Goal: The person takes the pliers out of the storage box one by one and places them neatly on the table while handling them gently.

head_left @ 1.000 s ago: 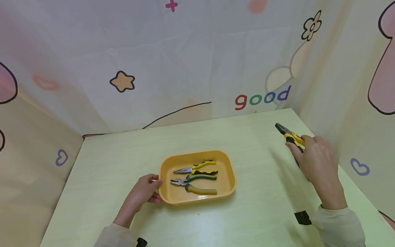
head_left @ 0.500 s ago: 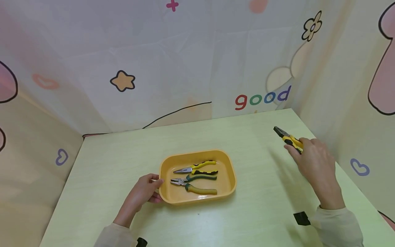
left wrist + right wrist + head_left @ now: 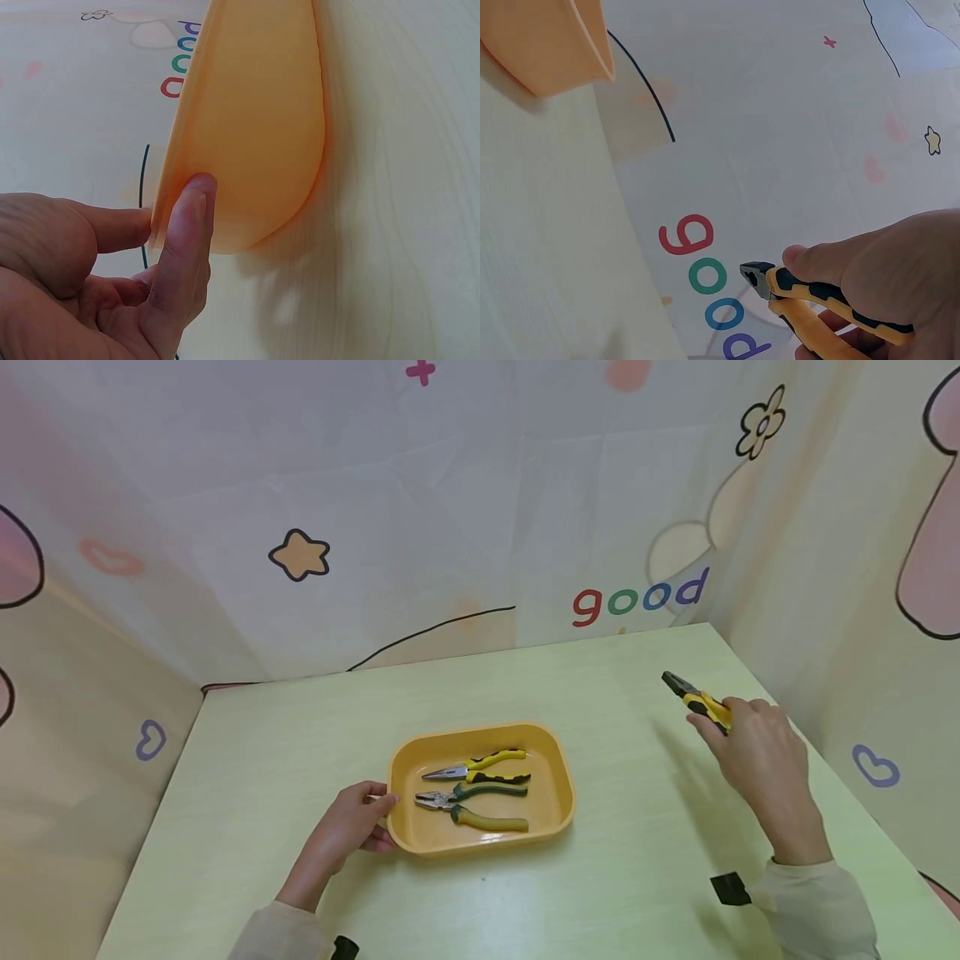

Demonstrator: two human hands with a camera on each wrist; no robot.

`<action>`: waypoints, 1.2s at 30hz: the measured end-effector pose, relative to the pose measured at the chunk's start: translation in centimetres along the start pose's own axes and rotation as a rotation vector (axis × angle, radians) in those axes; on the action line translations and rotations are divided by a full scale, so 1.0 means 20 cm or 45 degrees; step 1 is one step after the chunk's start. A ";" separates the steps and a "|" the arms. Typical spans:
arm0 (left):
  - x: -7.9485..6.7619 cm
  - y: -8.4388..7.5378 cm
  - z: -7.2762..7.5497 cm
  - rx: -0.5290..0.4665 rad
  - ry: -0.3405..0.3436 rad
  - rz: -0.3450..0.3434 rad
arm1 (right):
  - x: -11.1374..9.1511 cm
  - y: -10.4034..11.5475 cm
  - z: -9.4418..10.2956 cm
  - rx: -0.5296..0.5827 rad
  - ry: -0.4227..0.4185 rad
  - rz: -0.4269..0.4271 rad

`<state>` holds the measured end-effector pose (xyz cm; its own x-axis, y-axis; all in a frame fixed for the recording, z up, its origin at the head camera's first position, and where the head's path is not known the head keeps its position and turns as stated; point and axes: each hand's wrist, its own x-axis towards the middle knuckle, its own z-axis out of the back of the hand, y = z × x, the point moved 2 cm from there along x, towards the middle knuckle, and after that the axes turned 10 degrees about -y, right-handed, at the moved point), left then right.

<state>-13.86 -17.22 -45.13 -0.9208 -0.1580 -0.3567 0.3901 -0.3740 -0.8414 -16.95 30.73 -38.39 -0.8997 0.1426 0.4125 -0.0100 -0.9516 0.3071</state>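
My left hand [image 3: 352, 822] pinches the left end of an orange-yellow plastic tray [image 3: 558, 793], thumb on the rim and fingers against the outer wall, as the left wrist view also shows. Inside the tray lie long-nose pliers [image 3: 447, 773] with yellow-and-black handles and, nearer me, combination pliers [image 3: 491, 822] with green and dull yellow handles. At the right, my right hand [image 3: 765, 764] grips another pair of combination pliers [image 3: 802, 289] by its yellow-and-black handles. These pliers are above the table, their head pointing to the far left; the palm hides the handle ends.
The pale green table [image 3: 600, 893] carries the tray near its middle. A printed cloth [image 3: 420, 527] with the word "good" hangs behind the table and along both sides. A black strap piece [image 3: 731, 888] juts from the right sleeve.
My right hand has drifted slightly left and toward me with the pliers in its grip. The left hand, the tray and the pliers inside it have stayed in place.
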 end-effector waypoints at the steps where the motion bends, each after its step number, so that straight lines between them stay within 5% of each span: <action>1: 0.00 0.00 0.00 -0.001 -0.001 -0.001 | 0.00 0.00 0.00 0.002 0.003 -0.003; 12: 0.00 0.00 0.00 0.001 -0.005 0.003 | 0.00 -0.02 -0.05 -0.005 0.007 0.021; 36: 0.01 0.01 -0.01 -0.017 -0.002 -0.012 | 0.01 -0.07 -0.14 -0.044 0.283 -0.039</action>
<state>-13.91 -17.25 -45.43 -0.9244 -0.1560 -0.3482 0.3815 -0.3629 -0.8502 -18.43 31.39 -41.14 -0.9729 0.1114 0.2028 -0.0501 -0.9572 0.2852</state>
